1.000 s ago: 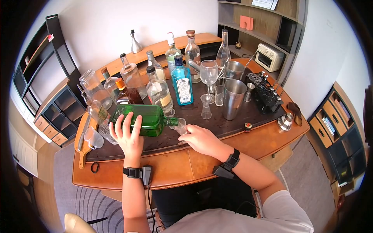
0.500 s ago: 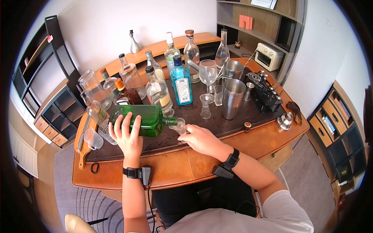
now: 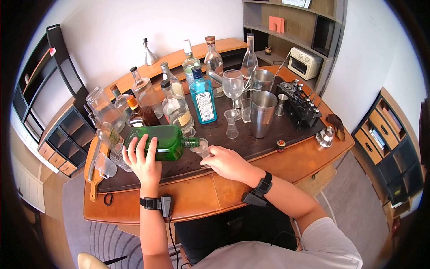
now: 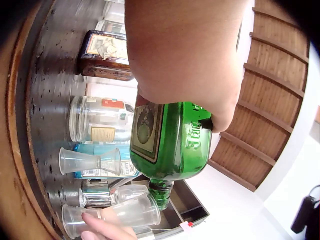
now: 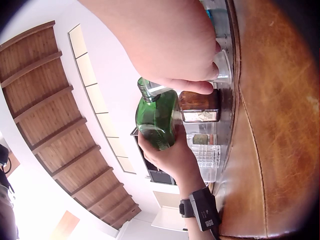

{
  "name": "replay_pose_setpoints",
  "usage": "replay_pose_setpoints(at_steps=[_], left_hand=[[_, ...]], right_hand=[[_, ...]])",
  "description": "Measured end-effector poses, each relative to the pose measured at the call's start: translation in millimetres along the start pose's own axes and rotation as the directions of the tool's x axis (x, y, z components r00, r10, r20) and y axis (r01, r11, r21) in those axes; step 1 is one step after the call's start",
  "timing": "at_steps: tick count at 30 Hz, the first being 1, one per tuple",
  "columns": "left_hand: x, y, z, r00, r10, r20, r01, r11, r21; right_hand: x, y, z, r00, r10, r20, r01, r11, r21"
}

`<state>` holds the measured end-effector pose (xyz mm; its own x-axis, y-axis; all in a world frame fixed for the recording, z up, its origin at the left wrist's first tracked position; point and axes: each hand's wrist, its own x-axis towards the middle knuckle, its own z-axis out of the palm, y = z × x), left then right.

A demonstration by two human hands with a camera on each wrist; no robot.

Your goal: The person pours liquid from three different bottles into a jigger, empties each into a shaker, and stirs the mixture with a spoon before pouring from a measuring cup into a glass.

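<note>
My left hand (image 3: 144,163) grips a green glass bottle (image 3: 169,142) by its body, tipped on its side with the neck toward the right. The bottle's open mouth is right at the rim of a clear double-ended jigger (image 4: 132,212). My right hand (image 3: 227,162) pinches that jigger near its narrow middle, thumb and fingers round it. In the left wrist view a picture label shows on the bottle's side. A second clear jigger (image 3: 231,124) stands on the dark mat, beyond my right hand. Behind the green bottle stand a clear bottle (image 3: 176,107) and a blue bottle (image 3: 204,101).
A steel shaker tin (image 3: 263,115), a stemmed glass (image 3: 233,84) and a black metal stand (image 3: 298,106) occupy the right side. A shaker top (image 3: 324,136) and small cap (image 3: 281,145) lie nearer. A plastic cup (image 3: 105,166) and wooden board (image 3: 93,188) are at left.
The head view has shifted slightly, so the table's things appear farther left. Both hands keep their grips, and the bottle's mouth stays at the jigger's rim.
</note>
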<state>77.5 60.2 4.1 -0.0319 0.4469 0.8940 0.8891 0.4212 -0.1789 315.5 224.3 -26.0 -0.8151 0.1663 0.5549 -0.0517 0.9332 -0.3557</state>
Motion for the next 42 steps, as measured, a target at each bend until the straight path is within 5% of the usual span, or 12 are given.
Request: replay_pose_setpoints(at_steps=[42], left_hand=[[3.6, 3.3, 0.5, 0.999, -0.017, 0.039, 0.019, 0.998, -0.060]], right_hand=[[2.2, -3.7, -7.0, 0.998, 0.050, 0.035, -0.052, 0.998, 0.040]])
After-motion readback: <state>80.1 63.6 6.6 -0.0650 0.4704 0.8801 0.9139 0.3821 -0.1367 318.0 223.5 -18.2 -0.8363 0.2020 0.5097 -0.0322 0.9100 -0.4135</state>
